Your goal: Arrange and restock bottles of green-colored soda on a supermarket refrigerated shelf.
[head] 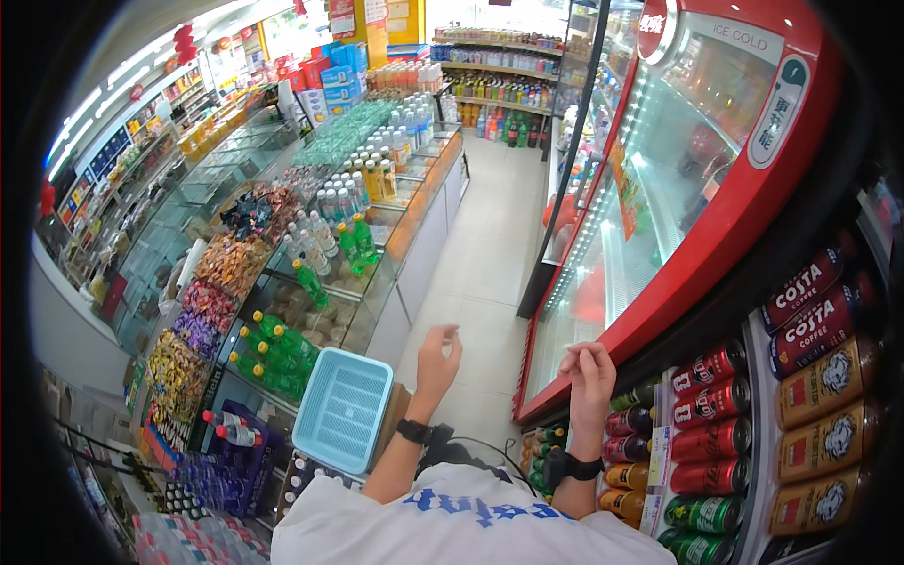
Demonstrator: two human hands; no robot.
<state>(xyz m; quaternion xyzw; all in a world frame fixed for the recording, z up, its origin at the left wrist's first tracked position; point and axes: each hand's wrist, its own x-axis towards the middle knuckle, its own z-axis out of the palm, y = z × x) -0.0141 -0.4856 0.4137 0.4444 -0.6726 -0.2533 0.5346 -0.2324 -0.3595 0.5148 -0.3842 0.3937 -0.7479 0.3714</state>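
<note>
Over the aisle floor, my left hand (438, 361) hangs in mid-air with its fingers loosely curled and a gap beside the thumb; nothing shows in it. My right hand (592, 376) is raised before the red frame of a glass-door drinks cooler (696, 282), fingers bent close together and nothing visible in them. Nearest the left forearm is an empty light-blue plastic basket (344, 413), resting partly over a cardboard box (397, 417). Green soda bottles with yellow caps (279, 353) stand just beyond the basket on the glass counter (367, 304).
Wrapped candies (233, 258) lie in heaps along the counter, beside white-capped bottles (346, 198). At right, open shelves hold red drink cans (710, 438) and brown cans (819, 445). Bottled water packs (201, 540) sit at lower left. A tiled aisle (487, 212) leads to drink shelves (498, 70).
</note>
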